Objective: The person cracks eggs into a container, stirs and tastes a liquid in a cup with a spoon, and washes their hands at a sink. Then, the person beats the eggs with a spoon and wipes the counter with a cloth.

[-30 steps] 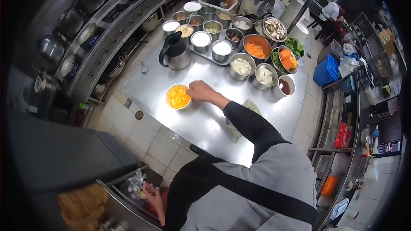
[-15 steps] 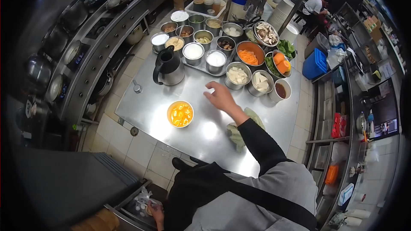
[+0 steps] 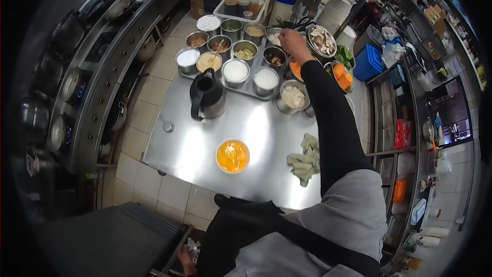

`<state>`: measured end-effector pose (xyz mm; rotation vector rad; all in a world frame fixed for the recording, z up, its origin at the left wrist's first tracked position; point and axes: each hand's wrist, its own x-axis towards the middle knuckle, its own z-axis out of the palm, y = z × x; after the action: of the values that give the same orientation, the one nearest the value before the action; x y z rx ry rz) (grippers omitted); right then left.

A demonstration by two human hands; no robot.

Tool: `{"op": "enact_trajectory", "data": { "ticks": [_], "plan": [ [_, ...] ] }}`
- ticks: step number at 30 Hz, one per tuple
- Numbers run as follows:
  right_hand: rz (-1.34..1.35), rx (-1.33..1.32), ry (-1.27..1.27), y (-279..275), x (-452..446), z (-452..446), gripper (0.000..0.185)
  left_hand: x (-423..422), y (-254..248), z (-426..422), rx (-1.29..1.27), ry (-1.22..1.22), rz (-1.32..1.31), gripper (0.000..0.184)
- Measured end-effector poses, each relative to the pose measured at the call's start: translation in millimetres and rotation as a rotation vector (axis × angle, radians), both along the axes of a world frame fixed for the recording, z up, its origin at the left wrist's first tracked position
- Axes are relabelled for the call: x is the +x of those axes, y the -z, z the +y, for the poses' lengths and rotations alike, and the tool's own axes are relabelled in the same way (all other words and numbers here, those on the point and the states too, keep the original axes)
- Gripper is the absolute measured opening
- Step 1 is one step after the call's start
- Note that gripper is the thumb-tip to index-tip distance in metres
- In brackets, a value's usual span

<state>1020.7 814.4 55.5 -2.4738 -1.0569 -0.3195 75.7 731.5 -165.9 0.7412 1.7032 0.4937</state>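
1. Steel table (image 3: 256,123) spans the room; at its far side the right hand (image 3: 295,43), the nearer one, curls half-closed beside a tin of white pieces (image 3: 273,37), contents of the grip unclear.
2. Yolk bowl (image 3: 233,156): well back from that grip, bodyward and leftward.
3. Left hand (image 3: 186,257): by a plastic bag (image 3: 193,246), hold unclear.
4. Unlike a second earlier, the right hand is off the bowl's rim.

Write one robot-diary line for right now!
right hand: by white-food tub | left hand: low, by plastic bag | yolk bowl: on metal table
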Motion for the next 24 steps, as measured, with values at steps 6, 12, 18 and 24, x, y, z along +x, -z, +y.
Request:
{"op": "enact_trajectory", "data": {
  "ticks": [6,12,18,24],
  "plan": [
    [0.003,-0.178,-0.073,29.4,89.7,77.8,0.027,8.4,-27.0,4.7,-0.104,0.176,0.171,0.02],
    [-0.047,-0.395,-0.009,51.4,110.6,109.8,0.026,15.0,-42.3,13.3,-0.282,0.301,0.179,0.023],
    [-0.269,0.002,-0.389,19.8,79.7,79.3,0.025,28.9,-41.8,39.3,-0.275,0.383,0.163,0.026],
    [-0.573,0.287,-0.514,-55.7,32.0,32.2,0.034,43.2,-26.6,68.8,-0.232,0.443,0.116,0.029]
  ]
}}
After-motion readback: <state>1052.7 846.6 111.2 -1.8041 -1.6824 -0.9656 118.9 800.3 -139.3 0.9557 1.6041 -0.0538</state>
